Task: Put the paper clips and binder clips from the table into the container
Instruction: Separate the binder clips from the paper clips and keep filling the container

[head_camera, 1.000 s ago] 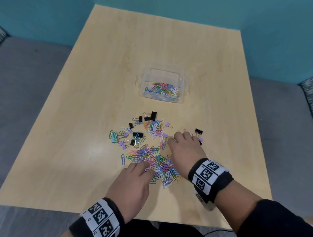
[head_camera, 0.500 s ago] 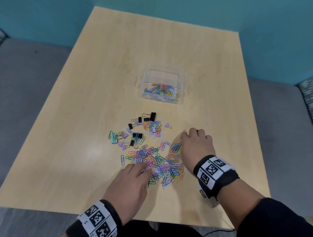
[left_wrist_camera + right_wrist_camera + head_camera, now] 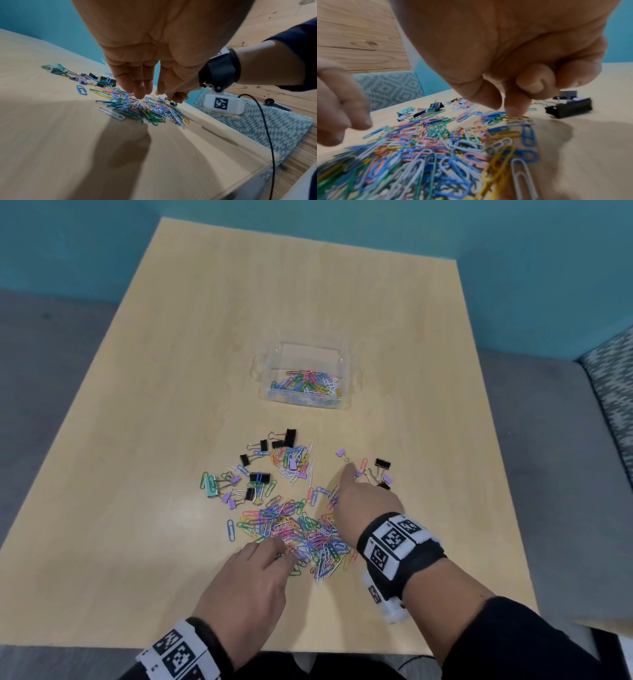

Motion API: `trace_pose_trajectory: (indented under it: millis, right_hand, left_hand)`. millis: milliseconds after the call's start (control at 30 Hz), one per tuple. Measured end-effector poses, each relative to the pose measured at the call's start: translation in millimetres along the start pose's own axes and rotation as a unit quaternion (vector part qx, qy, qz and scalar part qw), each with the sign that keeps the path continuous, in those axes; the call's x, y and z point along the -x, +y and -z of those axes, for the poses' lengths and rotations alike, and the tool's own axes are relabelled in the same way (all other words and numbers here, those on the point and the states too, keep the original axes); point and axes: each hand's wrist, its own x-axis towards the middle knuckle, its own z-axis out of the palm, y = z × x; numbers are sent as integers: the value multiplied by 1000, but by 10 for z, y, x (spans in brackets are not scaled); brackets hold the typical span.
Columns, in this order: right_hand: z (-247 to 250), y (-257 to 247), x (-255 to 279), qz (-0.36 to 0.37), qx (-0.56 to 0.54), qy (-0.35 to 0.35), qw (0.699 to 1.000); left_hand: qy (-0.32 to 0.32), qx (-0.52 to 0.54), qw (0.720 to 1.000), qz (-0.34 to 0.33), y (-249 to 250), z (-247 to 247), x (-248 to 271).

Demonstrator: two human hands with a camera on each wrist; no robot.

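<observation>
**Both hands at the clip pile, container apart on bare wood**

Head view: the clear container (image 3: 305, 381) sits beyond the paper clip pile (image 3: 294, 530), bare table (image 3: 144, 412) on every side of it; it already holds coloured paper clips. Black, lilac and mint binder clips (image 3: 255, 477) lie scattered between pile and container. The left hand (image 3: 246, 590) rests at the pile's near edge, the right hand (image 3: 366, 501) at its right side with a forefinger stretched out.

Left wrist view: the left hand's fingertips (image 3: 139, 93) hang straight onto the pile (image 3: 142, 109), grasping nothing — the palm hides the container.

Right wrist view: the right hand (image 3: 513, 83) presses one straight fingertip (image 3: 515, 112) on clips at the pile's (image 3: 436, 148) far edge, other fingers curled in on nothing visible. A black binder clip (image 3: 570, 108) lies right of it; the near clips are blurred.
</observation>
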Motion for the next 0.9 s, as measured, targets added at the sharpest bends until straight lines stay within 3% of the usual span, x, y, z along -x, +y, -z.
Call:
trace_pose_trajectory:
  millis: [200,400,667,900]
  right_hand:
    - [82,210,-157,-59,-50,-29,997]
    - [152,75,-154,-10,-5,-47,999]
    - [-146,-127,151,55,41,-40,997]
    - [-439,144,317,129,25,131,983]
  left_hand:
    - [-10,-14,1000,-12,21,-20,11]
    - [-5,-5,1000,-15,52,-16,-8]
    - [-13,5,1000,-16,26,-43,-3]
    - [-14,1,1000,-7,-13,-91,16]
